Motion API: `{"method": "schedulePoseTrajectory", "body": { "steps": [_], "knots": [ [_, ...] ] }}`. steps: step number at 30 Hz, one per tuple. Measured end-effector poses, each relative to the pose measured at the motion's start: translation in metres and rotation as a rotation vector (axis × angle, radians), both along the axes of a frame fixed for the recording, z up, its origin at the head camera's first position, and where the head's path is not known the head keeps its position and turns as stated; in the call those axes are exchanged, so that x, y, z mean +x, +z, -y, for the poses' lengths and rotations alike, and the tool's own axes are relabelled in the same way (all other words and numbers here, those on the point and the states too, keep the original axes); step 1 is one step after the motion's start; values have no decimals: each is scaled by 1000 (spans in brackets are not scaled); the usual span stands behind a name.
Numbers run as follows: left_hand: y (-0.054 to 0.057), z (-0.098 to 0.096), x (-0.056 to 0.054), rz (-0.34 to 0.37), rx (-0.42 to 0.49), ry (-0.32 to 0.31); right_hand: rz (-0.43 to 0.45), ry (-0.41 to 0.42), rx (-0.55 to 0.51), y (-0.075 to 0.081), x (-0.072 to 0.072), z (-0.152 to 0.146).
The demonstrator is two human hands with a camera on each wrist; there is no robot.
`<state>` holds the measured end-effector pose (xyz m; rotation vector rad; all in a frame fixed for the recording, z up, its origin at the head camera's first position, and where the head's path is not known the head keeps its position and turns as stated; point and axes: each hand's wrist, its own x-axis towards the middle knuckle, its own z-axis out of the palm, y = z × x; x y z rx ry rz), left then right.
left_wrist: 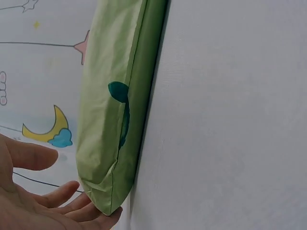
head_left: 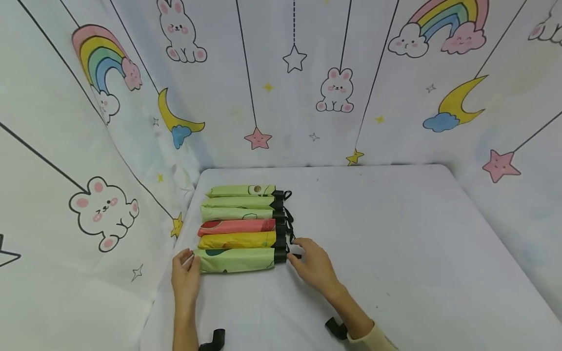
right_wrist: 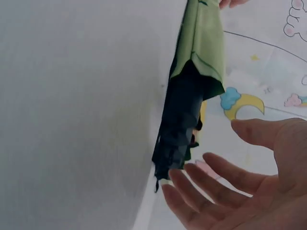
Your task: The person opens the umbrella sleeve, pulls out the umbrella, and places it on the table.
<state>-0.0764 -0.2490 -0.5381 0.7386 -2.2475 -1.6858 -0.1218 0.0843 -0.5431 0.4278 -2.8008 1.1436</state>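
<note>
Several folded umbrellas lie side by side on the white table, black handles to the right. Nearest is a light green umbrella [head_left: 234, 261] with dark green leaf prints. Behind it come a yellow umbrella [head_left: 239, 240], a red umbrella [head_left: 237, 226] and three light green ones, the farthest umbrella [head_left: 237, 191] with an avocado print. At the near umbrella's closed left end, my left hand [head_left: 185, 279] touches the tip with extended fingers, thumb apart in the left wrist view. My right hand [head_left: 317, 270] is beside its black handle [right_wrist: 180, 115], fingers spread and loosely bent around nothing.
The white tabletop [head_left: 386, 234] extends far to the right of the row. A white cloth wall [head_left: 281, 112] with rabbits, stars and rainbows stands behind and to the left. Black curved pieces [head_left: 215, 340] show by both wrists.
</note>
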Motion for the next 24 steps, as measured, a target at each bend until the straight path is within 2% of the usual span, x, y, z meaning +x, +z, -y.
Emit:
{"method": "schedulePoseTrajectory", "body": {
  "steps": [5,8,16,24],
  "knots": [
    [-3,-3,-1,37,-8,37,79,32,-46,-1,4,6],
    [-5,-4,-2,44,-13,75,100,47,-39,-1,4,10],
    [-7,-5,-1,-39,66,189,124,83,-6,-3,2,16],
    [-10,-3,1,-46,112,226,145,125,11,-5,-4,17]
  ]
}}
